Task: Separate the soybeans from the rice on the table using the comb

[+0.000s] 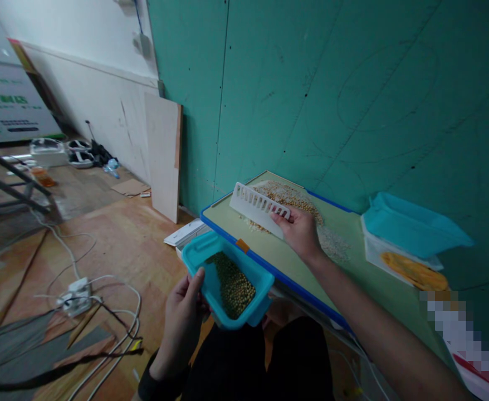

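My left hand [186, 309] is closed on the near left rim of a turquoise plastic tub [223, 320], thumb on top. The tub is held just under the table's blue edge, and green and yellowish beans [236, 291] lie in it. In my right hand [301, 233] is a white plastic scraper [250, 206] with a row of slots along its upper edge. It stands on edge on the pale green tabletop [278, 262]. Behind it spreads a pile of yellowish beans [286, 196] mixed with pale grains. More pale grains [332, 245] lie right of my hand.
At the table's right end sits another turquoise tub [415, 225], near an orange cloth-like item [414, 269]. The green wall [311, 100] rises behind the table. On the floor at left are a power strip [75, 298] and loose cables. A board [163, 156] leans against the wall.
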A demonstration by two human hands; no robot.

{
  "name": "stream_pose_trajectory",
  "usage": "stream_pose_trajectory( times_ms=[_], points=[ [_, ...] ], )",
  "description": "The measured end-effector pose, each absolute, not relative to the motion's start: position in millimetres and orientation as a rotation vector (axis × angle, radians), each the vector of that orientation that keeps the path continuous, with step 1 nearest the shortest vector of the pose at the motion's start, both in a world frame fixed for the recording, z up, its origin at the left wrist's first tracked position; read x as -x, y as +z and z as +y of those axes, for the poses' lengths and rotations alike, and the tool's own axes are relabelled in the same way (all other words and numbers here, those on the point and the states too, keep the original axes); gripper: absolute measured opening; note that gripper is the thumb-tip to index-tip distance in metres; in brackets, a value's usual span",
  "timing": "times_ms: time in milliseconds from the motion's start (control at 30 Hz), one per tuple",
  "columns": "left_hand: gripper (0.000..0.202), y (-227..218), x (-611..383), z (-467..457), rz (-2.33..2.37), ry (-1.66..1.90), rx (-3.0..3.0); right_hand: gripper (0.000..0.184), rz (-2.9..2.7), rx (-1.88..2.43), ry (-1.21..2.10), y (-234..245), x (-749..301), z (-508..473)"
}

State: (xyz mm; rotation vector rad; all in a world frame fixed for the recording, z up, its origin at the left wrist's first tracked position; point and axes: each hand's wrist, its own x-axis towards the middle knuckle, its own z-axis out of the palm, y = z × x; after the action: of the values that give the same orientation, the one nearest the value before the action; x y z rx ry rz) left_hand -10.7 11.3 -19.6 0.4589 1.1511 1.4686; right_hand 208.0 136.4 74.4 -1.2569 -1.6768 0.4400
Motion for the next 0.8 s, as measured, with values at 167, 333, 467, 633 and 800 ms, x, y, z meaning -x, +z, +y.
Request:
stream_pose_trajectory(
  times_ms=[167, 333, 467, 633, 800],
  points=[
    [0.047, -22.2, 11.1, 10.8, 1.172, 1.460, -0.470, 0.018, -1.697, 1.264, 0.425, 73.7, -206.6, 139.2],
    [0.047, -21.2, 10.6, 10.1, 1.155, 1.476, -0.484, 0.016, -1.700, 1.261, 0.439, 70.8, -207.6, 143.1],
    [0.047, -21.5, 10.1, 10.4, 1.142, 1.489, -0.488, 0.016, -1.709, 1.256, 0.438, 72.5, -205.7, 143.8],
    [0.047, -23.8, 10.5, 10.8, 1.152, 1.489, -0.484, 0.017, -1.716, 1.283, 0.454, 75.5, -201.5, 141.8],
    [0.046, -22.2, 10.4, 10.4, 1.144, 1.488, -0.488, 0.019, -1.713, 1.258, 0.501, 75.2, -199.6, 142.8]
  ],
)
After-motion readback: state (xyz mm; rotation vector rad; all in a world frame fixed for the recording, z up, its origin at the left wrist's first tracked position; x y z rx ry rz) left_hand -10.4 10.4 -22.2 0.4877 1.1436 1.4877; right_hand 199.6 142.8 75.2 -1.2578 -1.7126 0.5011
